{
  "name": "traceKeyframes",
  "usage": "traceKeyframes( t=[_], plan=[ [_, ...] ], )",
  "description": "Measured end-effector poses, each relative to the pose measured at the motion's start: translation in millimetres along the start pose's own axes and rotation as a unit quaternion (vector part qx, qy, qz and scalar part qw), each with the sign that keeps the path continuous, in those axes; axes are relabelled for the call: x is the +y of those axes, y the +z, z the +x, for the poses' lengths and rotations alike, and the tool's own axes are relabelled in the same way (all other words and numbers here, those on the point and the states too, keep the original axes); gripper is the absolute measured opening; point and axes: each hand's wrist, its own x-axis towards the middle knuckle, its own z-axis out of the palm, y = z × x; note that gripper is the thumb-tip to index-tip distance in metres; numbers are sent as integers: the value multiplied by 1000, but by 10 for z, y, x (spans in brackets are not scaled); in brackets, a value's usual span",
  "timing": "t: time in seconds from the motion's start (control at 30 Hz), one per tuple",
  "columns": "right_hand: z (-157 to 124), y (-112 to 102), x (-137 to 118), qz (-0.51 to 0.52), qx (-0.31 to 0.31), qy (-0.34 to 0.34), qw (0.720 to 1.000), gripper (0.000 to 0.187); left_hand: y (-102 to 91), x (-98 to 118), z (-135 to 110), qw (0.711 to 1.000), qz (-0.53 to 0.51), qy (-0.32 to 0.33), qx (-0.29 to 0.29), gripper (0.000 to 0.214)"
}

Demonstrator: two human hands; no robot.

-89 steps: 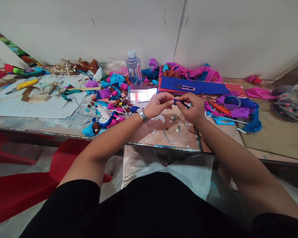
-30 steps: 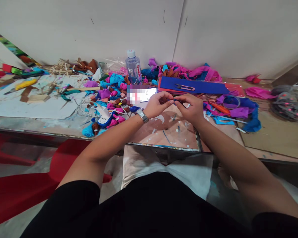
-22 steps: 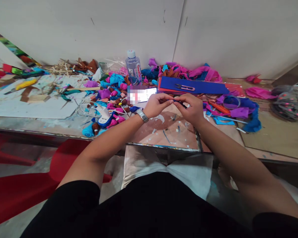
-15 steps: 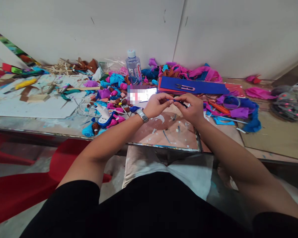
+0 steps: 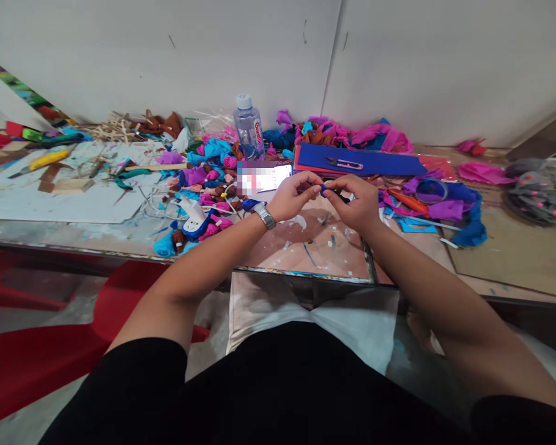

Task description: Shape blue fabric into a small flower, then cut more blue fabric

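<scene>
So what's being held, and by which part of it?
A small blue piece, in the left fingers and right fingers; they hide exactly which part is gripped.

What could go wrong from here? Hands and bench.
1. The small dark blue piece sits at the fingertips of the left hand and right hand, above the bench; it could slip and get lost among the crumpled coloured scraps.
2. The bottle stands upright in clutter behind the phone; a knock might tip it onto the phone.
</scene>
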Motion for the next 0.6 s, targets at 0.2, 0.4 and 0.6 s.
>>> traceKeyframes(
  t=[0.2,0.4,0.6],
  plan=[
    [-2,8,7,-3,-5,5,1000,17,-16,-17,-3,1000,17,-2,-5,53],
    [7,8,8,14,-4,14,1000,17,-27,-8,-3,999,48,23,1,49],
    [1,4,6,24,12,18,999,23,-29,-26,0,999,24,23,-15,49]
  ],
)
